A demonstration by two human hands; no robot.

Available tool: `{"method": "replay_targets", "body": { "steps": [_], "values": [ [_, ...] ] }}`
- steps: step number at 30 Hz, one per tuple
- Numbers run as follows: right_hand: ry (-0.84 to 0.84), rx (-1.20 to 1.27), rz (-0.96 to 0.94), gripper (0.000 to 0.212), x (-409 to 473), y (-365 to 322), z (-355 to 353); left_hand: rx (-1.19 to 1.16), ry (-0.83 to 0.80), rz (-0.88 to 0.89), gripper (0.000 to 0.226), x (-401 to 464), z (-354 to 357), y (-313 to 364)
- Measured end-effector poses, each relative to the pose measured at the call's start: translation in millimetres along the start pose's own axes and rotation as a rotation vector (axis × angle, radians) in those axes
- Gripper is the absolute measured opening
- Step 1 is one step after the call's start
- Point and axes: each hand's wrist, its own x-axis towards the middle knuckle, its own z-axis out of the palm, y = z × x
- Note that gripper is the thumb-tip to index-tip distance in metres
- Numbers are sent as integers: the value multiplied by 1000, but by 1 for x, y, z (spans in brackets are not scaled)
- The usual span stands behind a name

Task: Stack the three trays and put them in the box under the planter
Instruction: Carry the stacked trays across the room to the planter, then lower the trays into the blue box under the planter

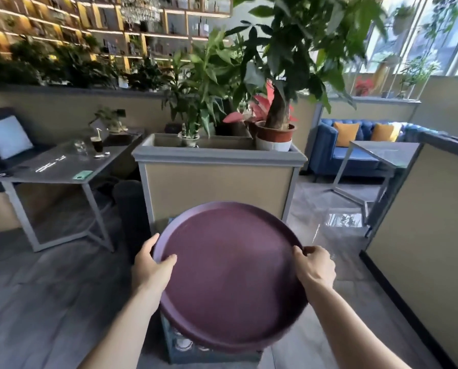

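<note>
Both hands grip a round, matte maroon tray by its raised rim: the left hand with thumb curled over the edge, the right hand closed on the opposite side. It is held tilted above a dark crate-like box before the tall rectangular planter.
</note>
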Motion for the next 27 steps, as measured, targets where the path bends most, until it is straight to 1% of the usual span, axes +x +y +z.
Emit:
{"method": "replay_targets", "body": {
  "steps": [5,8,12,14,16,17,21,27],
  "values": [
    [-37,-39,34,33,89,-15,56,103,27,-60,72,74,61,-6],
    [-64,-84,46,35,139,-22,89,135,33,-116,68,112,93,-10],
    [-94,-177,61,33,183,-24,124,165,11,-193,62,151,122,-24],
    [-113,-224,65,34,196,-23,139,209,17,-232,56,168,132,-35],
    [-135,-266,67,36,207,-19,153,261,10,-244,45,183,140,-48],
    [-141,-278,69,37,211,-16,161,293,5,-257,45,190,144,-55],
    [-153,-306,90,39,222,-1,189,375,5,-264,56,213,156,-81],
    [-152,-352,127,36,236,26,223,501,-55,-287,47,237,171,-118]
  ]
}}
